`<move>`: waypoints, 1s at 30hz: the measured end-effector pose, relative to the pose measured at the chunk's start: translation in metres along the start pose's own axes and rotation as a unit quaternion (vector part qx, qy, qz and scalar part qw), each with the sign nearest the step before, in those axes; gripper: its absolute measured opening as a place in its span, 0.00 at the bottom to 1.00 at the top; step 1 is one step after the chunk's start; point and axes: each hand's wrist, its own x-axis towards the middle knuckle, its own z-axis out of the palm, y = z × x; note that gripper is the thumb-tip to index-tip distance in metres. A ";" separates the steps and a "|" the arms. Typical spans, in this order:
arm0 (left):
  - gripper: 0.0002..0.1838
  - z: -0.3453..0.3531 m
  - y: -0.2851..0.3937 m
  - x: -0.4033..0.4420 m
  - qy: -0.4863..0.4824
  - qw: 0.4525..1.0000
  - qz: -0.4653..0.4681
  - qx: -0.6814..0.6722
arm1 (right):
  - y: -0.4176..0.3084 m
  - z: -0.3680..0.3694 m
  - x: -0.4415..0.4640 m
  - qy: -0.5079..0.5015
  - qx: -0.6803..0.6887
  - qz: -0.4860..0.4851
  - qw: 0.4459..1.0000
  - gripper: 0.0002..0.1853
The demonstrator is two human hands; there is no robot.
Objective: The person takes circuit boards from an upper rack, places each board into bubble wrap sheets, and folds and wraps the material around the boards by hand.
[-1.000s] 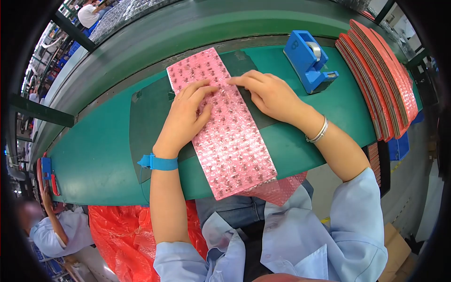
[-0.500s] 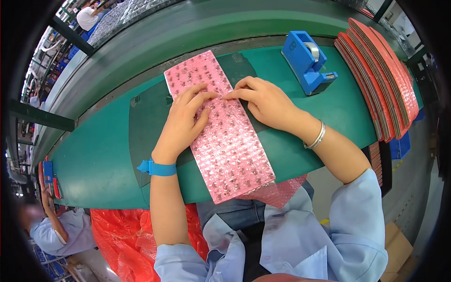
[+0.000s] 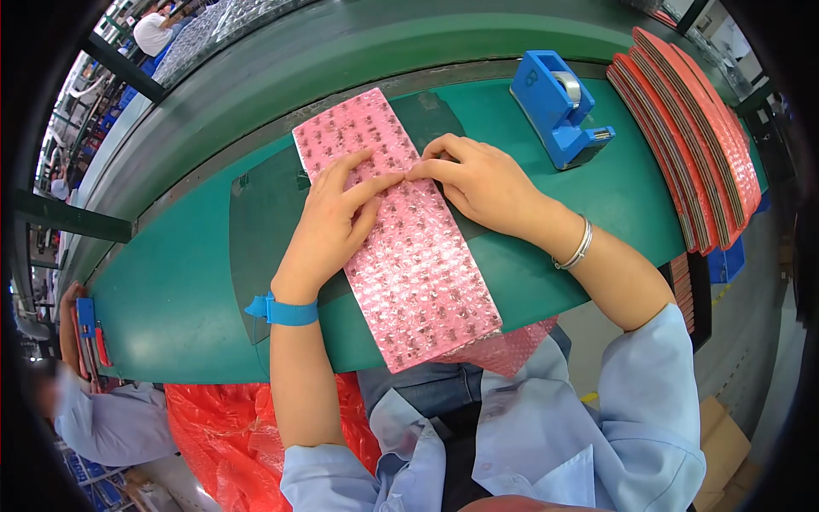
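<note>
A flat rectangular package in pink bubble wrap lies slantwise on a dark mat, its near end reaching past the bench edge. My left hand rests on its upper half, fingers spread, the index tip stretched towards the middle. Facing it, my right hand has its fingers curled and thumb and index brought together at the wrap, almost touching that tip. Whatever they pinch is too small to make out. A loose flap of pink bubble wrap hangs below the package's near end.
A blue tape dispenser stands behind my right hand. Farther right is a stack of red-wrapped boards. Red plastic sheeting hangs below the green bench. A co-worker sits at the left; a rail runs behind.
My left index fingertip has moved slightly right, closer to my right thumb. The package has barely shifted. The co-worker at the left has raised an arm towards the bench.
</note>
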 end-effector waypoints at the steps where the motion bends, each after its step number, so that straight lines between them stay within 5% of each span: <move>1: 0.18 0.000 0.000 0.000 0.000 1.000 0.012 0.011 | 0.001 0.000 0.000 -0.006 -0.005 -0.008 1.000 0.16; 22: 0.22 0.004 0.006 0.001 -0.012 0.999 -0.003 0.040 | -0.002 -0.002 -0.001 -0.005 0.003 0.032 0.999 0.13; 30: 0.23 0.003 0.007 0.001 -0.014 0.999 -0.004 0.032 | -0.004 -0.004 -0.001 -0.009 -0.112 -0.013 0.994 0.11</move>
